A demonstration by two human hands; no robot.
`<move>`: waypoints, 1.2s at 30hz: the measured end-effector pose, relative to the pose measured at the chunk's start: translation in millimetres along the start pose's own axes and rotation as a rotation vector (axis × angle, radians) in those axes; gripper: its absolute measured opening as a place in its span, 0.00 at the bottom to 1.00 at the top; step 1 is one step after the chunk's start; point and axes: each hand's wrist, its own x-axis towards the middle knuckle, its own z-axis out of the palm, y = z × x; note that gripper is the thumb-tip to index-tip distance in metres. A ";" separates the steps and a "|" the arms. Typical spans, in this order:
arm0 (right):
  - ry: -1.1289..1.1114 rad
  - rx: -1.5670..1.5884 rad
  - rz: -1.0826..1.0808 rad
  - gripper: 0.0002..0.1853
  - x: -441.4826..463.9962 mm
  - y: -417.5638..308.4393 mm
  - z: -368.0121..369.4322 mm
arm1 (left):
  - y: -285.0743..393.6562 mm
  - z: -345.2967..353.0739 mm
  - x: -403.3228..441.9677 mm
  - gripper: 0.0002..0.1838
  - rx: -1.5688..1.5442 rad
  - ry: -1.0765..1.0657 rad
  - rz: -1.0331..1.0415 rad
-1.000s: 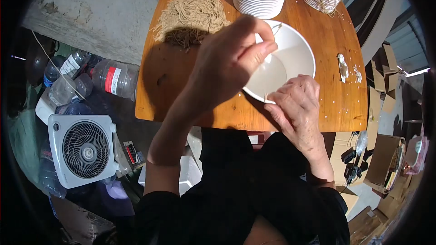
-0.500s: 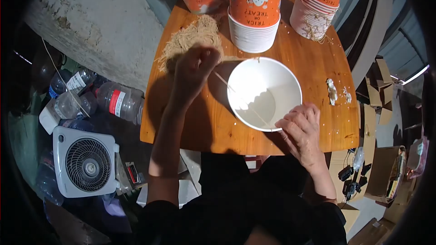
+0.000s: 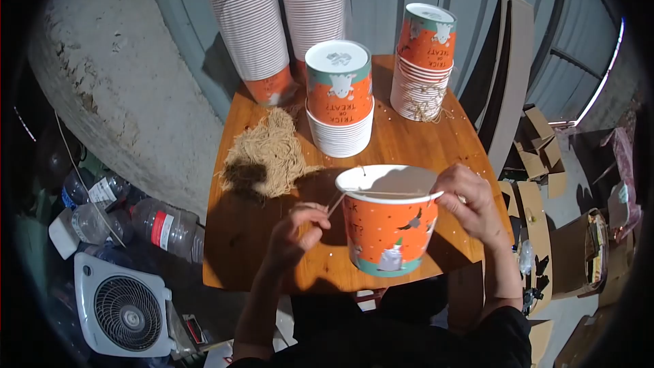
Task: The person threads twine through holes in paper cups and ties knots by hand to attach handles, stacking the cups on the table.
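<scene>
An orange paper bucket with a green base band and a white rim stands upright near the table's front edge. Across its mouth runs a thin strand of twine. My left hand is closed, pinching the twine just left of the bucket. At the right side of the rim, my right hand grips the bucket between thumb and fingers; whether it also holds the twine's other end is hidden. A heap of loose tan twine lies on the table behind my left hand.
Behind the bucket, a stack of upside-down buckets rises from the wooden table. Another stack, with twine strands on it, stands back right. Two tall plastic-wrapped stacks are back left. A fan and bottles sit left.
The bucket has tipped from mouth towards me to upright. My left hand has come down and closer to the rim with the twine. The view has tilted upward.
</scene>
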 end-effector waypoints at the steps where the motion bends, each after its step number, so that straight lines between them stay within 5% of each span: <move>1: 0.007 -0.009 -0.004 0.11 6.6 3.2 -10.1 | 16.1 5.5 4.8 0.13 -0.020 -0.018 -0.024; 7: -0.250 0.030 -0.118 0.13 43.5 13.6 -42.4 | 68.0 18.0 43.9 0.15 -0.013 -0.053 0.219; 11: -0.127 0.020 -0.053 0.13 44.7 6.5 -47.9 | 80.0 22.5 48.7 0.19 0.214 -0.217 0.365; 15: 0.135 0.015 0.013 0.12 47.6 23.5 -57.6 | 62.0 36.6 32.8 0.32 0.299 -0.143 0.064; 17: 0.222 0.108 0.079 0.10 52.4 34.0 -68.4 | 50.8 36.8 26.3 0.30 0.166 0.023 0.010; 23: 0.344 0.307 0.019 0.16 108.9 73.6 -104.6 | 11.2 20.8 -9.5 0.23 0.276 0.017 -0.140; 32: 0.481 0.912 0.247 0.13 214.2 178.5 -121.9 | -38.7 9.1 -63.1 0.15 0.249 0.175 -0.236; 36: 0.586 0.831 0.379 0.13 242.1 254.0 -135.0 | -40.4 8.2 -66.0 0.14 0.268 0.197 -0.277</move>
